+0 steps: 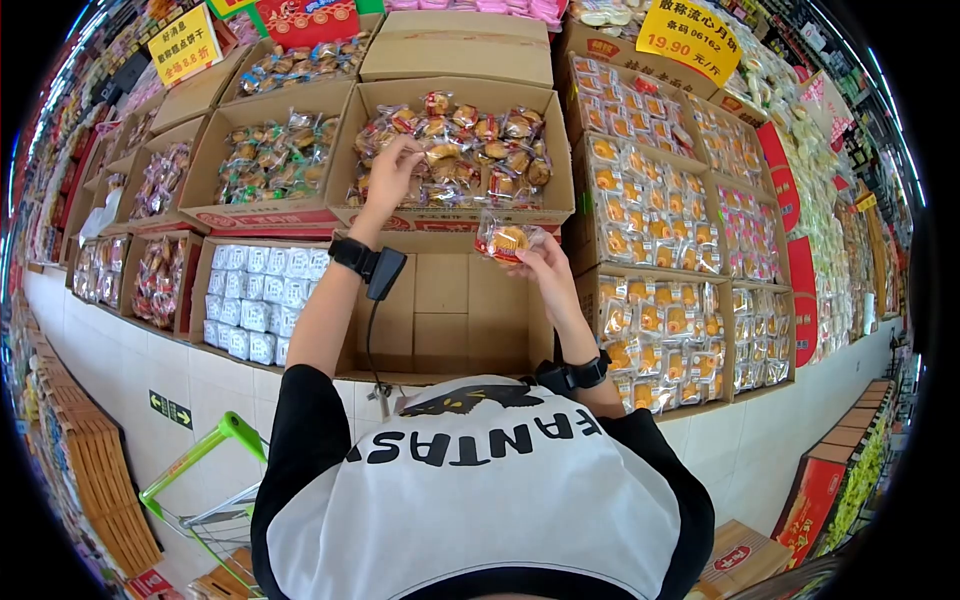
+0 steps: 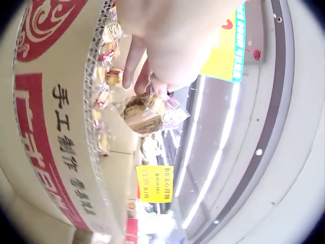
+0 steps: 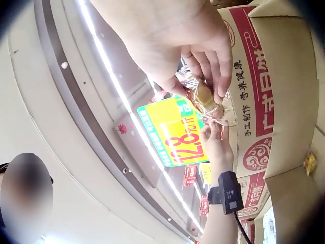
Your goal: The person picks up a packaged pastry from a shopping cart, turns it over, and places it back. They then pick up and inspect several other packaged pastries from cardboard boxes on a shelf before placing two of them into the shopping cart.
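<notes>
My left hand (image 1: pixel 393 178) reaches over a cardboard box (image 1: pixel 345 135) full of wrapped mooncakes. Its thumb and fingers pinch the clear wrapper of one mooncake (image 2: pixel 143 116), which hangs just below the fingertips in the left wrist view. In front of that box's right side, my right hand (image 1: pixel 546 264) holds another wrapped mooncake (image 1: pixel 508 241) with red print, gripped at its edge between thumb and fingers. The right wrist view shows this mooncake (image 3: pixel 204 96) partly covered by the fingers. Several loose wrapped mooncakes (image 1: pixel 505 182) lie piled inside the box.
Below the box is a bare-bottomed carton (image 1: pixel 430 310). White-wrapped packs (image 1: pixel 255 290) fill a carton to the left; stacked orange-and-clear packs (image 1: pixel 660 310) stand to the right. A green-handled shopping cart (image 1: pixel 200 455) is at lower left. Yellow price signs (image 1: pixel 690 40) stand behind.
</notes>
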Action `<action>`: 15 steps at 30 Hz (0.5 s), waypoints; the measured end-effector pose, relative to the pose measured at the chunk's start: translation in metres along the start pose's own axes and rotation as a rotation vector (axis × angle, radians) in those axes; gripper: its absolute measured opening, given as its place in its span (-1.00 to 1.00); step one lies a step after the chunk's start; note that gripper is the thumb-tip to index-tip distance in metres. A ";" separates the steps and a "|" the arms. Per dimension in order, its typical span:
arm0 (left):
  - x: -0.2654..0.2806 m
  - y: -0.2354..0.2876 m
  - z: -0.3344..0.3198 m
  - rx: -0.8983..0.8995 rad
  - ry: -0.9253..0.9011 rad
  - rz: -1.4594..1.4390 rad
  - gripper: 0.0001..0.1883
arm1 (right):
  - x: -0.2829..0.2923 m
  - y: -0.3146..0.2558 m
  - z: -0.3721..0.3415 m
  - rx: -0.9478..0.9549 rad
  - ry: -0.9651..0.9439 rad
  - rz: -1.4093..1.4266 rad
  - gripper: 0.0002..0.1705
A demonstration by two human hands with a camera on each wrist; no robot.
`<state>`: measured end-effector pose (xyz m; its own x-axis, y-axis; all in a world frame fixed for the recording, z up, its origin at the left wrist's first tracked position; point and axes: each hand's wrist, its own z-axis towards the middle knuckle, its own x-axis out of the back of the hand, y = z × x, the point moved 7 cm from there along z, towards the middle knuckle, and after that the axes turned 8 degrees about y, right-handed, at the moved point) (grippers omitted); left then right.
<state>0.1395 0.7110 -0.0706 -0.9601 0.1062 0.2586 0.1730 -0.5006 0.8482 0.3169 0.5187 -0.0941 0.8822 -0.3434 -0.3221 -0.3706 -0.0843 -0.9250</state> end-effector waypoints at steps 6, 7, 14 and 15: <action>0.012 0.088 -0.045 0.061 0.117 -0.313 -0.93 | -0.009 0.007 -0.002 -0.083 -0.055 0.073 -0.87; 0.012 0.100 -0.058 0.035 0.109 -0.356 -0.91 | -0.013 0.007 -0.004 -0.122 -0.069 0.093 -0.86; 0.008 0.123 -0.126 -0.056 -0.032 -0.219 -0.87 | -0.032 0.002 -0.015 -0.189 -0.240 0.202 -0.62; 0.011 0.130 -0.131 -0.083 -0.026 -0.127 -0.85 | -0.034 0.002 -0.017 -0.192 -0.264 0.183 -0.60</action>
<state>0.1226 0.5347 -0.0174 -0.9669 0.1954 0.1642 0.0303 -0.5511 0.8339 0.2815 0.5145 -0.0814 0.8316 -0.1181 -0.5427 -0.5547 -0.2259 -0.8008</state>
